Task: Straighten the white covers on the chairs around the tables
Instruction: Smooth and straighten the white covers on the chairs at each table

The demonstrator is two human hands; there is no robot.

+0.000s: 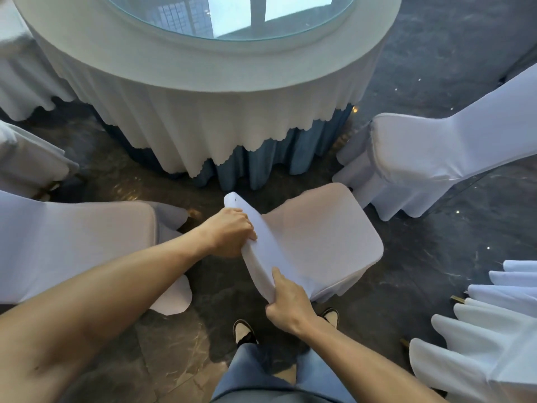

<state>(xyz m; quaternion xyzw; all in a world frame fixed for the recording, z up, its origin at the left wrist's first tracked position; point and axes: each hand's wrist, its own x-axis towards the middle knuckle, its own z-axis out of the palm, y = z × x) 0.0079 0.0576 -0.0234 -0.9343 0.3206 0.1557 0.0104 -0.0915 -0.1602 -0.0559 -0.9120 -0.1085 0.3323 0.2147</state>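
Note:
A chair in a white cover [322, 237] stands right in front of me, its seat toward the round table. My left hand [231, 232] grips the top edge of the covered backrest at its far end. My right hand [286, 303] grips the near end of that same backrest top, thumb lying along the fabric. The cover lies smooth over the seat and hangs down its right side.
A round table [203, 77] with a white cloth, blue skirt and glass top stands ahead. Covered chairs stand at left [72, 239] and right [430, 158]. Several stacked covered chairs [488, 330] are at lower right. My feet stand on dark marble floor [436, 257].

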